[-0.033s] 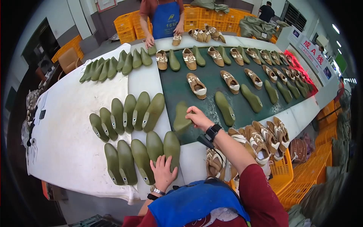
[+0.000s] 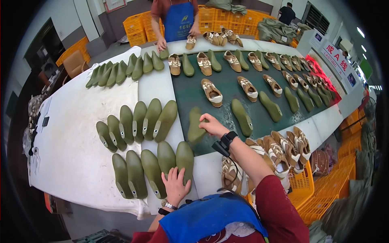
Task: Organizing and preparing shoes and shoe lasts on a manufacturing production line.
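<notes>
A smooth olive-green plastic foot-shaped last point(image 2: 195, 123) is held at its right-hand edge by the right hand point(image 2: 210, 124), with thumb and fingers pinched together on it. It is held at the near left end of the dark green flat belt surface point(image 2: 225, 111); whether its underside touches that surface cannot be told.

The left hand point(image 2: 176, 187) is spread, its fingers laid across the near ends of the two rightmost lasts in the front row point(image 2: 184, 156), on the white bench point(image 2: 81, 121). How firmly these are pressed cannot be told.

For good handling, the pinch should probably be made firm, since the rounded plastic looks slick, and the last is best lowered level, without being dragged. Its length would be well matched to the olive-green last standing to its right point(image 2: 242, 117), and clearance should be left from the brown-and-white laced shoe point(image 2: 211, 93) beyond. By the left hand, only light pressure should be needed, so that the neighbouring lasts are not tipped or knocked.
</notes>
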`<state>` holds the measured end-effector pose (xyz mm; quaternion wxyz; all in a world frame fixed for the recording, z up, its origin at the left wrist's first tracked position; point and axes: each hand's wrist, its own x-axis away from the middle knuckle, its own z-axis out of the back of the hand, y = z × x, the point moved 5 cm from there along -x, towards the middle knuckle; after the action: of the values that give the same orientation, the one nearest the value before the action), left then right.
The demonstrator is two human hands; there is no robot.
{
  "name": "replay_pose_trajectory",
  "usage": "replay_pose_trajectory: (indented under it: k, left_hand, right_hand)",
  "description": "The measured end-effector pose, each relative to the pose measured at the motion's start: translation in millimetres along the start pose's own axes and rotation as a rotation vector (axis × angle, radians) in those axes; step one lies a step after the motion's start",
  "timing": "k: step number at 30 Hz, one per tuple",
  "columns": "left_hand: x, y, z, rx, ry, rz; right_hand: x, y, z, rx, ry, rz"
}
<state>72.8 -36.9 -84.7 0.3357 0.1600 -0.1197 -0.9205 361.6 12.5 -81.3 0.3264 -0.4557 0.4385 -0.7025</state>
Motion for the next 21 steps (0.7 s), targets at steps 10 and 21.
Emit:
replay_pose_trajectory:
  k: [10,21]
  left_hand:
    - [-2.2,-0.2,0.2,-0.008,0.012,-0.006]
    - [1.8,1.1,-5.9,-0.049,0.021,-0.055]
  right_hand:
    - [-34.9,70.3,-38.2,1.072,0.122,0.109]
    - [46.2,-11.5,-62.5,1.121,0.034,0.348]
